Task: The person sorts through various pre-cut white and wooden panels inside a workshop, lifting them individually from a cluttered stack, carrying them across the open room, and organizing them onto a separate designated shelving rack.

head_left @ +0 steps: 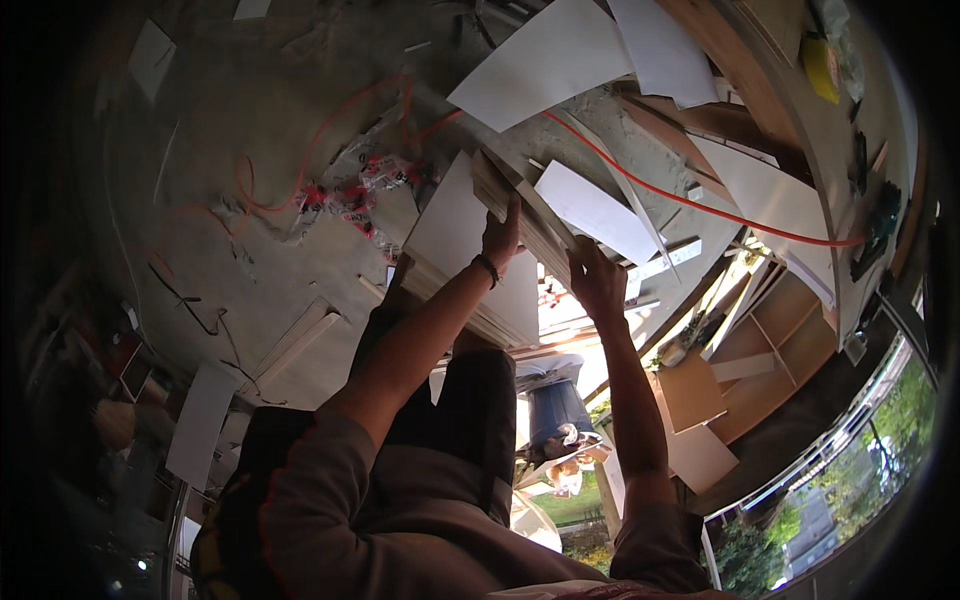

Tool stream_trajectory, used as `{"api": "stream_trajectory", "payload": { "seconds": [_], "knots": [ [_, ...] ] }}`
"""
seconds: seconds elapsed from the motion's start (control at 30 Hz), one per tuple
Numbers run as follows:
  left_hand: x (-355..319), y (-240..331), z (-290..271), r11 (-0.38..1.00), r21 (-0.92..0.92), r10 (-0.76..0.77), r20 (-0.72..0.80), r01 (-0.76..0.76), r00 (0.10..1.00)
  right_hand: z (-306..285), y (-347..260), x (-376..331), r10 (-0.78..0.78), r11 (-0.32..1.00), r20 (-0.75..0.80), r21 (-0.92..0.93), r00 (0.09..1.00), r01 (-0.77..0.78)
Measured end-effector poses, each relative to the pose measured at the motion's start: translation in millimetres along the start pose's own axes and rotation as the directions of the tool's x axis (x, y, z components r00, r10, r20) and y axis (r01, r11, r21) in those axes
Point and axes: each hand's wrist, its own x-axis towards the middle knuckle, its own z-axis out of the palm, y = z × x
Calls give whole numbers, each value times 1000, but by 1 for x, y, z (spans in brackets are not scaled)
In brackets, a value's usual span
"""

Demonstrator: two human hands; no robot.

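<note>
A bundle of narrow wooden boards [532,222] slants across the middle of the view, tilted above a stack of pale panels [440,222]. My left hand [501,237] is closed on the bundle's left side, thumb up along the boards and the other fingers mostly hidden. At the bundle's nearer right end, my right hand [598,278] grips with bent fingers, partly in shadow. The pale panels lie in front of my knees, their layered edges facing me.
White panels [545,65] lie beyond the boards, and another white piece [595,205] rests to the right. An orange hose [690,203] crosses the floor toward a workbench [800,130]. Crumpled plastic wrap [355,200] lies left. A dark blue bin [555,410] stands beside my legs.
</note>
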Motion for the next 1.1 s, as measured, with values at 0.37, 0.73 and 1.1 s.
{"api": "stream_trajectory", "payload": {
  "seconds": [0.37, 0.73, 1.1],
  "knots": [
    [11, -6, 0, 981, 194, 26, -219, 18, 975, 19, -27, 23, 268, 925, 54, 265, 962, -272],
    [-15, -6, -13, 999, 54, 2, -213, 9, 977, 15, -32, 22, 140, 938, 88, 307, 986, -160],
    [-102, 45, -13, 992, -74, 83, -233, -103, 969, 0, -40, 14, 78, 931, 258, 327, 963, -163]
  ]
}}
